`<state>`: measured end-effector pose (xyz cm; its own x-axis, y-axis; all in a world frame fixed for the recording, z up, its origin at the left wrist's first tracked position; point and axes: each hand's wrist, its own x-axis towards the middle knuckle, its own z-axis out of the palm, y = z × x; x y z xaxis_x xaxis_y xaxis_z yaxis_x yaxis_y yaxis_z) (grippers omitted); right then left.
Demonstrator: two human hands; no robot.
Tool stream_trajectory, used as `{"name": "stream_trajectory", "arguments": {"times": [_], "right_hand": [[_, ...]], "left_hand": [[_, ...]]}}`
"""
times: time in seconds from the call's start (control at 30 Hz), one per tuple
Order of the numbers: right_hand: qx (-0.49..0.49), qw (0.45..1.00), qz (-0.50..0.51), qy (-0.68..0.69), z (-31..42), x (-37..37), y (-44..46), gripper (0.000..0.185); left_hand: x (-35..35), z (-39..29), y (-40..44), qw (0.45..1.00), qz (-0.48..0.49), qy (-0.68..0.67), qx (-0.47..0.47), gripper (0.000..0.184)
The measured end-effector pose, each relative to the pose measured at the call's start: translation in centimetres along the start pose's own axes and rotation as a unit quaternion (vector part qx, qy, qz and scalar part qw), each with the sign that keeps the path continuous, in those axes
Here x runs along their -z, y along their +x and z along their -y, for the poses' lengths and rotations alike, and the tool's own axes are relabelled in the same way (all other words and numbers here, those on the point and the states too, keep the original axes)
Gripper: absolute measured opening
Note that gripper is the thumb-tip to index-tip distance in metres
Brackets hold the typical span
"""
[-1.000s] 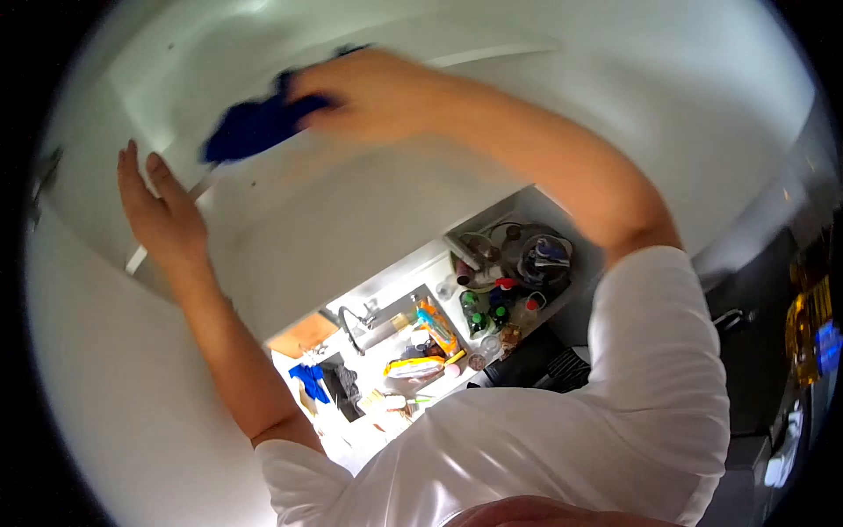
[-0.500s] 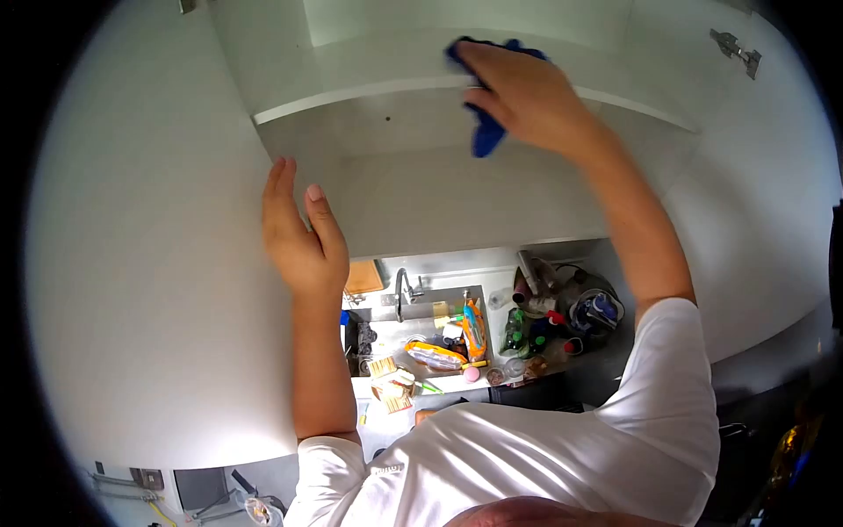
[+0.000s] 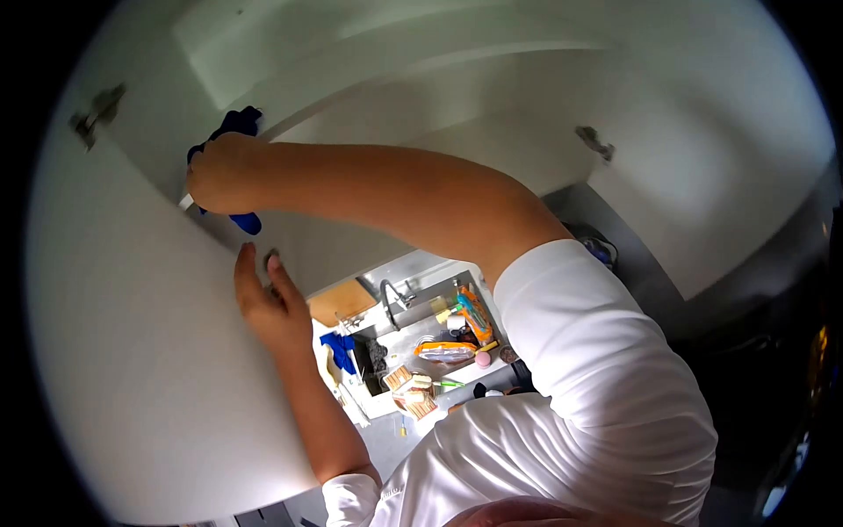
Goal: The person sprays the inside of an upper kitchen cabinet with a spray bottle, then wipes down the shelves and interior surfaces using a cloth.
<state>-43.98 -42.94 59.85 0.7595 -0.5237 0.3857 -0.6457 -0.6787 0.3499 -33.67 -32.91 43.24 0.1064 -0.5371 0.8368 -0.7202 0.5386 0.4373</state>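
Step in hand looks like wiping the shelf [image 3: 386, 57], at its left front corner. Right hand [image 3: 228, 171] clutches the blue cloth [image 3: 235, 123], fingers curled round it; the cloth sits at that corner, hanging past the front edge. Left hand [image 3: 274, 314] has nothing in it, fingers loose and spread, near the left door [image 3: 132, 351]; can't tell if it touches. Next move probably calls for firm cloth contact into the corner, then a sweep right along the front edge. Tight side: the left door and its hinge [image 3: 98, 114] crowd the knuckles. Open room: rightward along the shelf, up to the right door [image 3: 702, 149]. Below the cabinet floor's front edge, the sink [image 3: 399, 345] holds packets.
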Motion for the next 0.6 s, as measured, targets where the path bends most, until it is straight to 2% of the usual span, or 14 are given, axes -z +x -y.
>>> {"name": "stream_trajectory", "arguments": {"times": [0.03, 0.1, 0.17, 0.2, 0.27, 0.3, 0.33, 0.4, 0.5, 0.6], "right_hand": [[-0.019, 1.000, 0.005, -0.006, -1.5, 0.3, -2.1, 0.024], [-0.070, 0.997, 0.003, 0.039, -5.0, 0.5, -6.7, 0.029], [-0.069, 0.989, -0.133, 0.017, -9.3, -0.7, -13.1, 0.037], [-0.134, 0.989, -0.065, 0.019, -10.7, 0.8, -16.1, 0.043], [-0.130, 0.985, -0.105, -0.040, -14.4, 1.4, -22.5, 0.055], [-0.170, 0.979, -0.096, -0.060, -15.4, 2.2, -25.2, 0.057], [-0.232, 0.968, -0.071, -0.058, -16.3, 3.1, -27.6, 0.057], [-0.264, 0.954, -0.085, -0.110, -19.6, 3.4, -32.7, 0.059], [-0.358, 0.919, -0.035, -0.160, -23.7, 4.8, -39.9, 0.057], [-0.437, 0.879, 0.002, -0.190, -24.1, 5.4, -41.2, 0.054]], "left_hand": [[-0.6, -0.4, 0.0, 0.998, 0.004, -0.042, 0.039, 0.038], [-1.8, 0.6, -0.2, 0.999, 0.023, -0.027, -0.010, 0.037], [-3.1, 0.1, -0.3, 0.998, 0.031, -0.012, -0.057, 0.037], [-3.4, -0.8, -0.2, 0.997, 0.045, 0.009, -0.066, 0.037], [-4.3, -2.0, -0.4, 0.995, 0.065, 0.025, -0.076, 0.036], [-4.8, -2.4, -0.5, 0.993, 0.080, 0.016, -0.080, 0.036], [-5.2, -2.7, -0.8, 0.992, 0.094, 0.006, -0.083, 0.036], [-5.8, -3.2, -1.2, 0.991, 0.109, -0.002, -0.083, 0.036], [-6.7, -3.8, -2.0, 0.987, 0.133, -0.016, -0.085, 0.036], [-6.8, -3.7, -2.6, 0.984, 0.152, -0.030, -0.086, 0.036]]}}
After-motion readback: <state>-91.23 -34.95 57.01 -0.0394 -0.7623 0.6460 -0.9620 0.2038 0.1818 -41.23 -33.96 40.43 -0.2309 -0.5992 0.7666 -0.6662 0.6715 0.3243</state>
